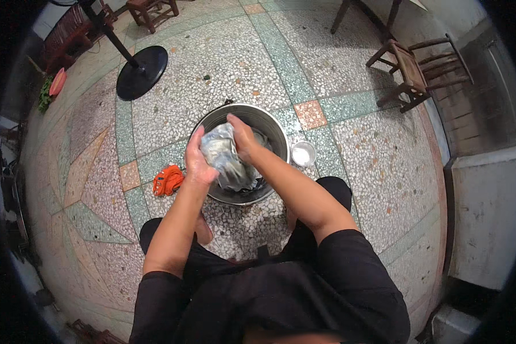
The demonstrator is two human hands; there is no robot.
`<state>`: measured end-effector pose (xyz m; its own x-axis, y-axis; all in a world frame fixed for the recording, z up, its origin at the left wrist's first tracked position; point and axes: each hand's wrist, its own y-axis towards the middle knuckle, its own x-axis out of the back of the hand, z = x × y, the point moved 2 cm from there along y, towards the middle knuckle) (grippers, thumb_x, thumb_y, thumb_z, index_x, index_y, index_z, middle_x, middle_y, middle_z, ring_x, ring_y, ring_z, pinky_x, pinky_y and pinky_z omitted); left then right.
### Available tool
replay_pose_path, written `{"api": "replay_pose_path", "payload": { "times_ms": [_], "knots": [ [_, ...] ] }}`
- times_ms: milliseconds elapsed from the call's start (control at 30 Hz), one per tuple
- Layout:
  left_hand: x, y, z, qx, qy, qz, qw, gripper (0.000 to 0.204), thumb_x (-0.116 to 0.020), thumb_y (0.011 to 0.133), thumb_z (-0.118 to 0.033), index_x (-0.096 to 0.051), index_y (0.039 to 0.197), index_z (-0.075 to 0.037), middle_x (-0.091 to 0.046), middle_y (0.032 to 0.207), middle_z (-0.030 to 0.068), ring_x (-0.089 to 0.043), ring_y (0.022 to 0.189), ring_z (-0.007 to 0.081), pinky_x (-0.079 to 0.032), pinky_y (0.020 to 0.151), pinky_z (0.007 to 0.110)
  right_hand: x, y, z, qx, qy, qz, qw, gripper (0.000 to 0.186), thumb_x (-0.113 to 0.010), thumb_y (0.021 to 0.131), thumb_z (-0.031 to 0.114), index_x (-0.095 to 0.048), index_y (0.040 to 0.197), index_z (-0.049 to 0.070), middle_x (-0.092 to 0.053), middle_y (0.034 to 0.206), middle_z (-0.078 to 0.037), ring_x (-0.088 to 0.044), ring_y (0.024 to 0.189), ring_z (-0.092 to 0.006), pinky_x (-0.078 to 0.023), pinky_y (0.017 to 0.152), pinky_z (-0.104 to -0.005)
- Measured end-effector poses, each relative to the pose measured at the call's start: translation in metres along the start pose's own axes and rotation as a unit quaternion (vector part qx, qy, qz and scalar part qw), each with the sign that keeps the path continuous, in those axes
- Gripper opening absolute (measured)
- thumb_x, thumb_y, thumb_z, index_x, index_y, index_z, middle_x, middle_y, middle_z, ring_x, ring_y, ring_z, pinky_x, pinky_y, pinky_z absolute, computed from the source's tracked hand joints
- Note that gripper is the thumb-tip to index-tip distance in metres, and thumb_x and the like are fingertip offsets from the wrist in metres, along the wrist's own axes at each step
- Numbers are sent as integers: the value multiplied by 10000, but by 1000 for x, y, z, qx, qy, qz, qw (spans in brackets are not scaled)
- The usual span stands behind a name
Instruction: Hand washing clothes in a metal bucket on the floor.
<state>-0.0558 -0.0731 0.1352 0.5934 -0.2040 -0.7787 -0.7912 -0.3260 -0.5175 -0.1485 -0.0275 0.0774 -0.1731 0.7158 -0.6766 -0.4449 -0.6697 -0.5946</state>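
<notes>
A wet, light blue and grey cloth [221,148] is held up over a round metal bucket [278,123] on the floor between my legs. My left hand [199,160] grips its left side, and my right hand [242,137] grips the right. The cloth's lower part hangs down inside the bucket, where its end is hard to make out. Just right of the bucket stands a small bowl [294,156] with white contents. A crumpled orange cloth [168,180] lies on the floor to the left of the bucket.
The speckled stone floor [212,63] has green bands. Far left, a black pole rises from a round base [143,71]. A wooden chair [410,69] stands by the wall at the far right. A small wooden stool [150,12] is at the back, and a red basket [58,82] with greens lies far left.
</notes>
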Motion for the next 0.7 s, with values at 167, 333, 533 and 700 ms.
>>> {"api": "replay_pose_path", "payload": {
  "times_ms": [167, 333, 533, 700],
  "knots": [
    [23, 18, -34, -25, 28, 59, 998, 410, -416, 875, -284, -494, 1100, 49, -557, 1077, 187, -553, 971, 311, -428, 873, 431, -16, -30, 27, 80, -302, 191, 930, 252, -566, 785, 190, -570, 982, 32, -596, 814, -58, -555, 750, -149, -440, 718, -263],
    [24, 28, -3, -9, 75, 7, 997, 282, -472, 873, -231, -512, 1025, 3, -582, 965, 145, -584, 859, 247, -490, 750, 377, 5, -8, 42, 160, -221, 91, 958, 153, -613, 697, 87, -580, 833, 24, -588, 738, -43, -560, 673, -144, -457, 653, -270],
    [58, 35, -9, -6, 4, 228, 974, 323, -393, 870, -370, -553, 905, -92, -568, 822, 68, -567, 726, 171, -483, 611, 301, -57, -97, -26, 572, -589, 153, 551, 235, -580, 733, 276, -536, 617, 77, -542, 631, -133, -541, 617, -348, -444, 598, -400],
    [20, 17, 26, -74, 96, -131, 984, 363, -324, 864, -336, -546, 977, -72, -576, 924, 99, -582, 852, 229, -482, 754, 381, -27, -47, 9, 398, -628, -36, 668, 263, -540, 762, 290, -561, 627, 65, -590, 700, -153, -577, 635, -322, -437, 509, -405]
  ]
}}
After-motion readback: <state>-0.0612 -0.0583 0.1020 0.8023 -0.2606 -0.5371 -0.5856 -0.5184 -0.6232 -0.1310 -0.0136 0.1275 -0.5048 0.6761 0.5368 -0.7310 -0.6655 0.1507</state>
